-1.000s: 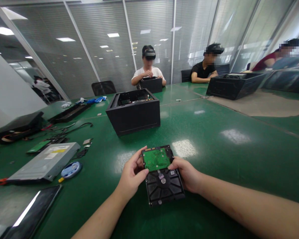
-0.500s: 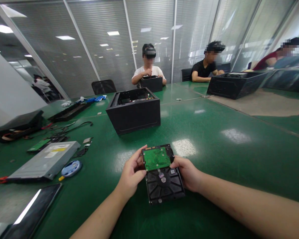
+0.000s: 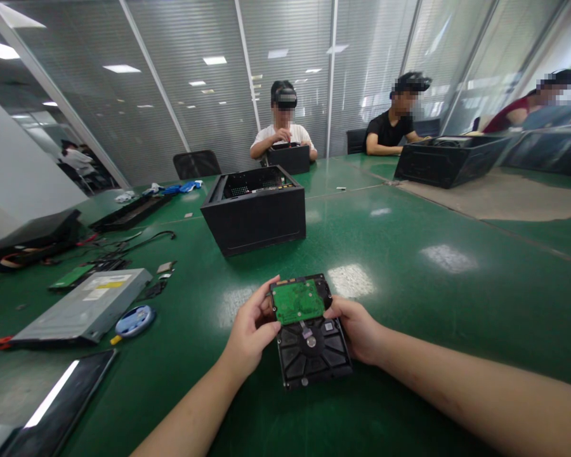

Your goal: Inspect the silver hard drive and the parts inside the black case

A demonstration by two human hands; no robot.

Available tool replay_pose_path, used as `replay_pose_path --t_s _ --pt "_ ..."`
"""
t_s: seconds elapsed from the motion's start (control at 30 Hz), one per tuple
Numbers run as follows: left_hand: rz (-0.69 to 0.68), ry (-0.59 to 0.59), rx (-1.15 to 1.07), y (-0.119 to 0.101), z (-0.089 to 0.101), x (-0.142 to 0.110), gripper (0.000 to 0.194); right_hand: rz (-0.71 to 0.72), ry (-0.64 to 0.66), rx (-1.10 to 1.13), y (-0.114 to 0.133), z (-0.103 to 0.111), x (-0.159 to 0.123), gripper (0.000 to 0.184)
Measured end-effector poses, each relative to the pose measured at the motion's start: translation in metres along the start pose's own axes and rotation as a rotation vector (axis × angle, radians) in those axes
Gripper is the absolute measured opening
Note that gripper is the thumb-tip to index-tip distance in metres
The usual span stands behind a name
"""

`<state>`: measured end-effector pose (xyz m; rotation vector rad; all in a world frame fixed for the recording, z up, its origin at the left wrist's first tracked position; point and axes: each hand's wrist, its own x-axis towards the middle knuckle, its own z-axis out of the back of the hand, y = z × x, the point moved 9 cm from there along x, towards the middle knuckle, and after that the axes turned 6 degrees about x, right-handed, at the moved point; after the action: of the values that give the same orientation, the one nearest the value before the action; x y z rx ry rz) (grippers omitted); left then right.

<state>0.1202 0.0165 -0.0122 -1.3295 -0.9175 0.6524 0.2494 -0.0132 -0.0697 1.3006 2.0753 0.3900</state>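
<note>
A hard disk drive [image 3: 314, 355] is held between my two hands, its underside with a green circuit board facing me. My left hand [image 3: 251, 333] grips its left edge, thumb near the board's lower corner. On the right edge, my right hand [image 3: 359, 330] has its thumb by the board and its other fingers hidden behind the drive. Beyond the drive stands a black computer case [image 3: 261, 222], open at the top, with parts visible inside.
On the left lie a silver optical drive [image 3: 88, 308], a blue round object [image 3: 136, 320], a dark glossy panel [image 3: 66, 400], another green circuit board [image 3: 73, 277] and cables [image 3: 143, 244]. Across the green table [image 3: 409, 304], people sit at black cases [image 3: 450, 162].
Both hands keep the hard disk drive in nearly the same place. The whole view has shifted very slightly. Across the table, the black-shirted person's hand has moved a little.
</note>
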Motion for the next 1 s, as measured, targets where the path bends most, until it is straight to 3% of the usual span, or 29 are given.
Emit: replay_pose_path --t_s 0.5,1.0 --pt "-0.016 -0.012 0.007 -0.0019 -0.0003 0.0002 0.075 0.001 -0.003 0.016 0.0003 -0.0017 -0.0004 0.037" --pt "-0.019 -0.008 0.013 -0.001 0.0002 0.0008 0.075 0.017 -0.023 -0.026 0.0013 0.0016 -0.0003 0.029"
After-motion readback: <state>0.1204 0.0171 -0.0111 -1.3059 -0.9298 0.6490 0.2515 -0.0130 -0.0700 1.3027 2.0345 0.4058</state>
